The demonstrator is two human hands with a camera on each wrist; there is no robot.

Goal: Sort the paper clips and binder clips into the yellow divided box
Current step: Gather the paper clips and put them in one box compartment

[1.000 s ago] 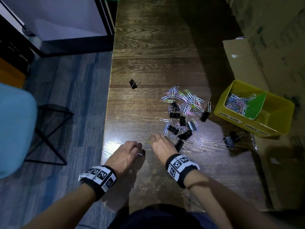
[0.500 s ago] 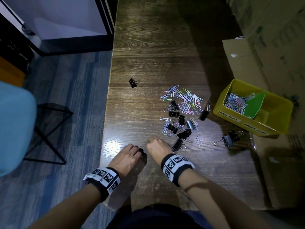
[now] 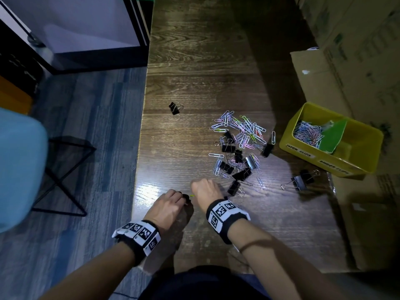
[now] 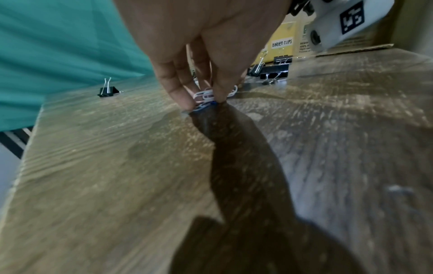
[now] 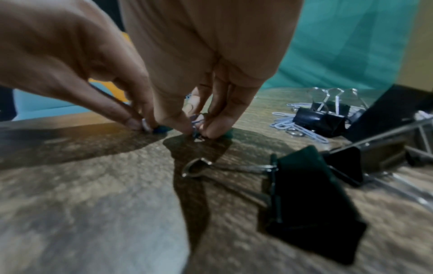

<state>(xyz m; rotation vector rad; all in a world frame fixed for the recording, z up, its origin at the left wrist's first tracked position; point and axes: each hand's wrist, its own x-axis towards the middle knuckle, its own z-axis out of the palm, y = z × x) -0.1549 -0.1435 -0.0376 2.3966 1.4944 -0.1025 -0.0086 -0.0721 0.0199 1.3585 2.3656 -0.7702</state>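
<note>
Two hands: the left hand [image 3: 167, 207] and right hand [image 3: 206, 188] have drawn slightly nearer the table's [image 3: 194, 61] front edge over the last second, fingertips meeting low on the wood.
Change: small; the mixed pile [image 3: 238, 146] looks unaltered, and the hands stayed close together at the near side of it.
Meaning: probably a few clips are being gathered before a carry to the box; sorting is only partly done.
Left hand pose: knuckles up, fingers [image 4: 175, 81] pointing down, tips pinching a small bunch of pale and blue paper clips [image 4: 203, 96] against the table.
Right hand pose: bent over, thumb and fingers [image 5: 220, 118] pressed together around a small wire clip [image 5: 196, 126] at the surface.
Box: the yellow divided box [image 3: 303, 152] sits well apart at far right; its paper-clip compartment holds clips, the binder-clip side looks bare.
Binder clips: black ones [image 3: 234, 187] lie just beside the right hand; one [image 3: 174, 108] lies apart.
</note>
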